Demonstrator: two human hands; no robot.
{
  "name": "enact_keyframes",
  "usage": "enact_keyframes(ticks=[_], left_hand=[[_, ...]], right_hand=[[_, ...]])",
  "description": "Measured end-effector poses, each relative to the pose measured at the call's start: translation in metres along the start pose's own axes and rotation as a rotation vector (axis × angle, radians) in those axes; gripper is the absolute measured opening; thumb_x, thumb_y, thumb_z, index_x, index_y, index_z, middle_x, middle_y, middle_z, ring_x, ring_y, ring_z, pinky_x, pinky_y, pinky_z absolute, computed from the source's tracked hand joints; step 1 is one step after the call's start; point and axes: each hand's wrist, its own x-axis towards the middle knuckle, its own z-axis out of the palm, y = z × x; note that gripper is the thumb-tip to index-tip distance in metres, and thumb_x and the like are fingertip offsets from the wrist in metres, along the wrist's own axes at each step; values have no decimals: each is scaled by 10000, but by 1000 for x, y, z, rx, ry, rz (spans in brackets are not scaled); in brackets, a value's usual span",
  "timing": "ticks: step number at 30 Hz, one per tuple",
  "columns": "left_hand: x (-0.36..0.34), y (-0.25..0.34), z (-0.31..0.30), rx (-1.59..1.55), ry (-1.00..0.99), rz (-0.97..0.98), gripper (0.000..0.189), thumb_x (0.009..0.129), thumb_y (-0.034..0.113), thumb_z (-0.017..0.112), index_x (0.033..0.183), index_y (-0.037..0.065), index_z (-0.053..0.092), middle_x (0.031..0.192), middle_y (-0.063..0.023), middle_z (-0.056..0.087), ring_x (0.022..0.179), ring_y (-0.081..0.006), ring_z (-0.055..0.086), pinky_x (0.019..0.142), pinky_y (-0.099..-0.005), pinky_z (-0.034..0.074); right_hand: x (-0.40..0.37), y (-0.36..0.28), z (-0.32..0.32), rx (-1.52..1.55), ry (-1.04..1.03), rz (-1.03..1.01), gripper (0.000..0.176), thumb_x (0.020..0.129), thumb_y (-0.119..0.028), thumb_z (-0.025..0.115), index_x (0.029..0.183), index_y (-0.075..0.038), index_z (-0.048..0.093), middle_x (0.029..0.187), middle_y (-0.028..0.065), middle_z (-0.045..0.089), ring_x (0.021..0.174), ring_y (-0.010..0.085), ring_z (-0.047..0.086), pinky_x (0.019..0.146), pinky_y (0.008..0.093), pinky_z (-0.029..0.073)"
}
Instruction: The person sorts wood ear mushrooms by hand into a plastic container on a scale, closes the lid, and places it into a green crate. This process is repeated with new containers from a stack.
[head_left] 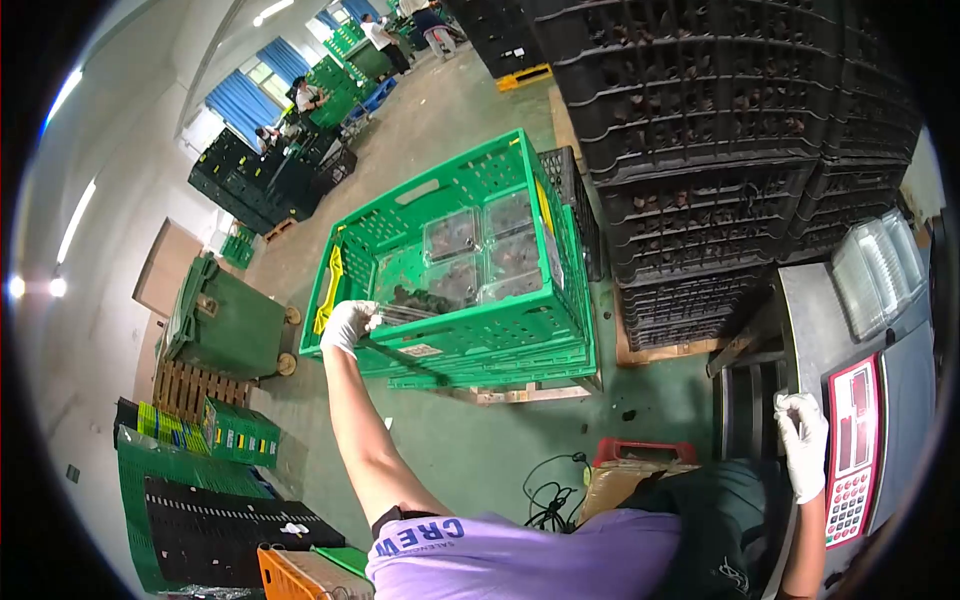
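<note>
Fingers of the gloved left hand (350, 325) are closed on the edge of a clear box (414, 304) with dark contents, inside the big green crate (470, 338). Other clear boxes (452, 236), dark inside too, sit beyond it and to its right. Stacked black crates (700, 215) hold small dark pieces. The left arm (372, 435) stretches forward; the right hand (804, 447) is beside the scale (853, 440), fingers curled, though I cannot tell whether they pinch anything.

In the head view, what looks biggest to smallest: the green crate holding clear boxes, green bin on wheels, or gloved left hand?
1. Green crate
2. Green bin
3. Left hand
The bin stands farther back, making it look smaller.
</note>
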Motion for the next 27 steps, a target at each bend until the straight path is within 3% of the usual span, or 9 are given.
enact_keyframes(ticks=[4, 5, 10, 14, 16, 18, 21, 26, 27], left_hand=[[15, 8, 8, 485, -272, -72, 112, 782, 86, 652, 860, 17, 694, 766, -50, 652, 648, -143, 595, 582, -293, 473], [-4, 31, 44, 1287, -92, -246, 183, 761, 187, 703, 833, 19, 710, 814, -48, 676, 657, -126, 589, 594, -317, 467], [63, -3, 81, 1526, 104, -477, 327, 741, 310, 737, 980, 87, 728, 1023, -136, 703, 855, -262, 665, 746, -405, 526], [25, 37, 149, 1152, -571, -310, 528, 790, 414, 699, 1220, 111, 651, 1297, -150, 611, 1096, -284, 629, 833, -436, 533], [-12, 57, 188, 1546, -508, -473, 625, 846, 501, 624, 1317, 93, 576, 1405, -137, 531, 1145, -297, 607, 900, -422, 511], [186, -90, 137, 1686, -281, -225, 453, 862, 389, 599, 1175, 70, 678, 1223, -159, 649, 1053, -369, 636, 942, -484, 467], [45, -3, 172, 1612, -298, -301, 739, 893, 621, 470, 1385, 70, 501, 1313, -160, 599, 1133, -327, 610, 1011, -402, 442], [56, 9, 190, 1790, -301, 199, 418, 918, 317, 479, 1206, 69, 652, 1316, -174, 590, 1190, -365, 575, 978, -468, 465], [44, 25, 205, 1581, -36, 343, 349, 907, 289, 521, 1129, 66, 672, 1256, -175, 615, 1151, -363, 588, 960, -450, 469]], right_hand=[[3, 6, 6, -57, 29, -80, 125, 862, 52, 607, 966, -17, 608, 895, 67, 562, 737, 132, 518, 674, 247, 435], [2, 9, 7, -95, 38, -120, 127, 860, 53, 606, 968, -14, 608, 897, 73, 563, 745, 140, 520, 680, 251, 437], [-7, -4, 13, -65, -39, -151, 178, 824, 96, 600, 970, -5, 615, 918, 112, 589, 779, 211, 567, 716, 288, 468], [-18, 7, 6, -63, -25, -58, 158, 820, 105, 610, 939, 2, 612, 889, 118, 582, 831, 226, 602, 774, 302, 484], [-20, 13, 5, -11, -11, -20, 158, 816, 108, 612, 937, 6, 612, 874, 123, 582, 817, 232, 599, 772, 305, 486], [-24, 15, 2, -120, 22, -100, 151, 811, 106, 609, 927, 9, 613, 862, 121, 588, 814, 232, 601, 774, 312, 489], [-31, 20, 2, -97, 93, -84, 152, 788, 89, 619, 910, 0, 623, 873, 130, 604, 808, 265, 610, 765, 329, 488], [-52, 19, -9, -259, 203, -85, 112, 807, -8, 640, 911, -47, 646, 910, 110, 636, 827, 294, 628, 799, 385, 492], [-55, 13, -17, -259, 166, -57, 108, 812, -27, 642, 915, -56, 655, 925, 104, 643, 855, 299, 629, 812, 389, 493]])
